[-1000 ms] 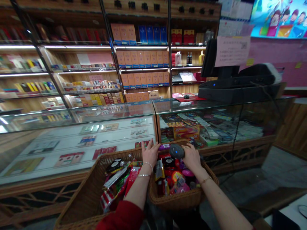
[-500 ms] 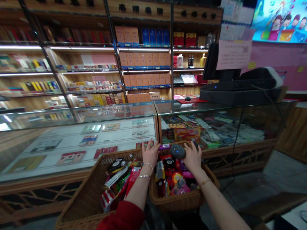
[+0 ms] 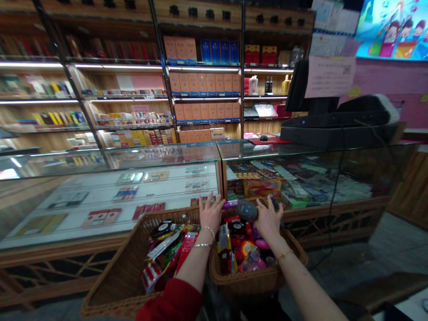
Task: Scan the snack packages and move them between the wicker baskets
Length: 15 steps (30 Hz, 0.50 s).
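Two wicker baskets full of small packaged goods stand in front of me: a large one [image 3: 117, 276] on the left and a smaller one [image 3: 254, 281] on the right. My left hand [image 3: 210, 213] rests on the far rim between them, fingers spread. My right hand [image 3: 267, 218] lies on the smaller basket's far rim with fingers extended, right beside a dark grey handheld scanner [image 3: 247, 209] with a blue light. A purple tube [image 3: 230, 204] lies between the hands.
A glass display counter [image 3: 110, 187] with flat packs runs across just behind the baskets. A black till with a monitor [image 3: 334, 120] sits on its right end, a cable hanging down. Stocked shelves [image 3: 200, 89] fill the back wall.
The view has shifted slightly left and down. My right hand's fingers have opened and reached further over the basket rim; the left hand stays put.
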Available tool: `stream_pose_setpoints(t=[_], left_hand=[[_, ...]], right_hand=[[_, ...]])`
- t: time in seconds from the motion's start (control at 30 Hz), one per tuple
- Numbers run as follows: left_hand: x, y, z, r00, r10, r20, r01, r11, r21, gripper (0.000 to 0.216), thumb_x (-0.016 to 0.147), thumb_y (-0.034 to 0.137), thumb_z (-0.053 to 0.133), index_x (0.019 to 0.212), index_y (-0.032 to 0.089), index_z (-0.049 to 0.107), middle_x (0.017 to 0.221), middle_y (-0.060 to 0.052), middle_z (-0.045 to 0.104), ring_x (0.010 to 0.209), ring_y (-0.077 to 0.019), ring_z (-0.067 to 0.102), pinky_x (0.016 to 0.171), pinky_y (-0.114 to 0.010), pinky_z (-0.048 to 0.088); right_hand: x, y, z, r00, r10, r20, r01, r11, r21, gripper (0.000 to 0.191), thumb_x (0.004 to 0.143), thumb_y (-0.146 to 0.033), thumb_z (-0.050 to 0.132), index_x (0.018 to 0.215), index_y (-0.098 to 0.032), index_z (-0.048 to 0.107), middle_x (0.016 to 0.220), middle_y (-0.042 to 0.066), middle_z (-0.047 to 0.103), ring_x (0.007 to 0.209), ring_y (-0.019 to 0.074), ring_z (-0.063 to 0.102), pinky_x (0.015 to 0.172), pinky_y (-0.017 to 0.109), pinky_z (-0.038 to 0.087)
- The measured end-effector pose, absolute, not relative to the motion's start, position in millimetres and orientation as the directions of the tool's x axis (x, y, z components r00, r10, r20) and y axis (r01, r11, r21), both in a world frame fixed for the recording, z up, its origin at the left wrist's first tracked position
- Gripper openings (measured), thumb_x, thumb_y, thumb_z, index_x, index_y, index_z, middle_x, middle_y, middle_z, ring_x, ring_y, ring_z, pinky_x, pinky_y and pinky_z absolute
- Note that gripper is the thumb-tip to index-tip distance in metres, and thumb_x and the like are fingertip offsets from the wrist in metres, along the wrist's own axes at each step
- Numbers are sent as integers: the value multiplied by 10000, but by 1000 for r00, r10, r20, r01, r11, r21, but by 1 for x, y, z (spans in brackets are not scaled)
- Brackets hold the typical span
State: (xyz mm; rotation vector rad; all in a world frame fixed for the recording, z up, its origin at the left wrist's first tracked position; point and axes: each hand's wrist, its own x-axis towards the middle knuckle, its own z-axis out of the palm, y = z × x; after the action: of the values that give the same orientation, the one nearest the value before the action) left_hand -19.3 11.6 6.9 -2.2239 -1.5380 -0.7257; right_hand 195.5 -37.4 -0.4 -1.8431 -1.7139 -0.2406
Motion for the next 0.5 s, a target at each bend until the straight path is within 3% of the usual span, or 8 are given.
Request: stream_pose_setpoints(t=[0.5], left_hand=[[-19,10,8,289,761,580,931,-364,14,388,895,290,547,1264,374,632,1415,24,568,1446,-314,331,1195,-654,118]], right_hand=[[195,-39,2,165,836,523,943,21,-332,255,803,-175,520,948,-230,722,1336,38,631,1456,317,258,1128,627,33]])
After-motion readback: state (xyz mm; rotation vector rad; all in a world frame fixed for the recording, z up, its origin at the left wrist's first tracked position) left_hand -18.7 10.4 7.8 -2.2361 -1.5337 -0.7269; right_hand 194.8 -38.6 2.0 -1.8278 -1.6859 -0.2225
